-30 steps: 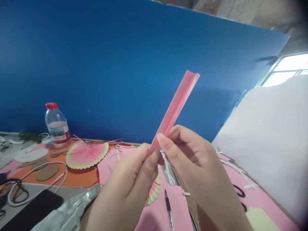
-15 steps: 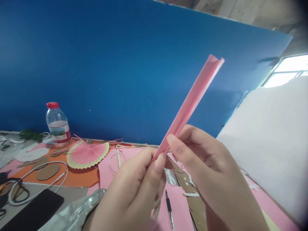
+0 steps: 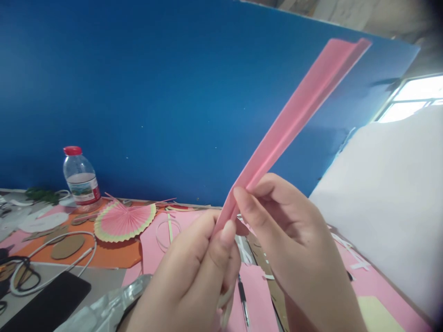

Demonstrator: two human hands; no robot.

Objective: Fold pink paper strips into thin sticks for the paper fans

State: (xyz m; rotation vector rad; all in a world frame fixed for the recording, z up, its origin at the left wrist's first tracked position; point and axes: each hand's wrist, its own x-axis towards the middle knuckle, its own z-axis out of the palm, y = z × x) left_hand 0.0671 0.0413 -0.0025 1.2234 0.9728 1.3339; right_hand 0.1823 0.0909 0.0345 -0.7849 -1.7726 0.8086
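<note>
A long folded strip of pink paper [image 3: 294,117] slants up to the right in front of the blue board, with a lengthwise crease along it. My left hand [image 3: 197,267] grips its lower end between thumb and fingers. Just above, my right hand [image 3: 290,235] pinches the strip near its crease. A pen [image 3: 243,299] lies on a pink sheet [image 3: 259,290] beneath my hands. To the left rests a pleated pink paper fan [image 3: 124,219] with a pale yellow edge.
A plastic bottle [image 3: 81,177] with a red cap stands at the back left. Nearby lie an orange sheet [image 3: 117,256], a cardboard disc [image 3: 67,246], a white cable [image 3: 51,293] and a black phone [image 3: 48,302]. The blue board [image 3: 138,92] rises behind; white sheeting [image 3: 391,184] hangs right.
The strip's upper end has spread wider and moved up and to the right, showing more of its length. My right hand has shifted slightly left along it; both hands keep their hold.
</note>
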